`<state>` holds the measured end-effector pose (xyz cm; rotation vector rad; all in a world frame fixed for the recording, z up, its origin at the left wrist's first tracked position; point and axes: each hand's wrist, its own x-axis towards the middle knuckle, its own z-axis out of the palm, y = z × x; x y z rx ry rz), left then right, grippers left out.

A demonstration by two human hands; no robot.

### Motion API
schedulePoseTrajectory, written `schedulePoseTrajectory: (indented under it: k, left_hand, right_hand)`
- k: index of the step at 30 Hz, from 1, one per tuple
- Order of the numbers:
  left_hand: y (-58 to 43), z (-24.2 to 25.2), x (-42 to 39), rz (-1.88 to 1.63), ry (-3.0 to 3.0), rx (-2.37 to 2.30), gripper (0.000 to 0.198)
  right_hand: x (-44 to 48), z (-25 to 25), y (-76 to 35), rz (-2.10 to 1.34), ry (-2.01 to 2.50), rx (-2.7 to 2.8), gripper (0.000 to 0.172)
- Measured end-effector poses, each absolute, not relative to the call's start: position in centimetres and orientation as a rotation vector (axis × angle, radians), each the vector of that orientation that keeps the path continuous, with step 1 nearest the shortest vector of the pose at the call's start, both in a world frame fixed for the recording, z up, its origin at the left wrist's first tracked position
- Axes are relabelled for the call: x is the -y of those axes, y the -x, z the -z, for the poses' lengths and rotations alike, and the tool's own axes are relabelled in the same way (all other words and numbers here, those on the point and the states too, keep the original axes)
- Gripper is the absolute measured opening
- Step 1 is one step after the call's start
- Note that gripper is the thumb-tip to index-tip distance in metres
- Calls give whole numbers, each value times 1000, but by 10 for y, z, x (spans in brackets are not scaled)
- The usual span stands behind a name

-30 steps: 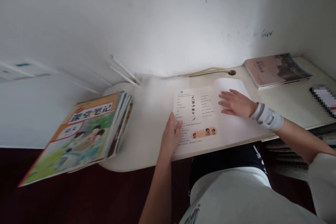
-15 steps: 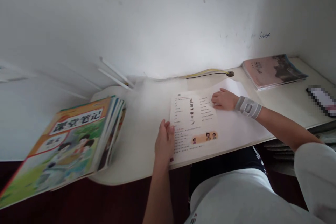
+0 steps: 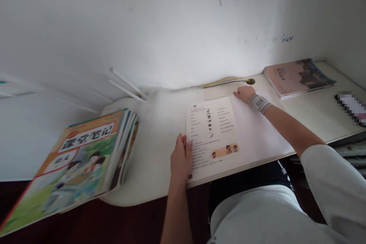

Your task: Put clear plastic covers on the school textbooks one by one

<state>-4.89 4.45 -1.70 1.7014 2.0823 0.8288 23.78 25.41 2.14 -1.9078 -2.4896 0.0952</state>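
Note:
An open book (image 3: 211, 124) with printed text, small pictures and an orange cartoon strip lies on the white desk in front of me. My left hand (image 3: 181, 156) is closed at the book's left edge, its thumb beside the page and its other fingers partly hidden. At the top of the blank-looking right-hand side, my right hand (image 3: 245, 93) rests with curled fingers. What those fingers pinch, if anything, is hidden. A grey band (image 3: 260, 103) circles the right wrist.
A stack of books (image 3: 82, 160) with a colourful cover stands left on the desk (image 3: 145, 167). Pink-covered books (image 3: 297, 78) lie at the back right, with a phone (image 3: 353, 107) near the right edge. Cables (image 3: 223, 82) run along the wall to a hole.
My right hand has moved from the middle of the page up and slightly right to the book's top edge, and the raised page there now lies flatter. My left hand stays at the left edge.

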Motion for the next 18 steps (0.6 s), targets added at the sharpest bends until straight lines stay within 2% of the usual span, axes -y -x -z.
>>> schedulePoseTrajectory:
  k: [8, 18]
  left_hand:
    - [47, 21, -47, -792, -1803, -2132, 55]
    - [45, 21, -46, -736, -1882, -2150, 51]
  right_hand:
    - [-258, -5, -252, -80, 1866, 2516, 54]
    - [-248, -17, -270, 9, 1812, 2440, 44]
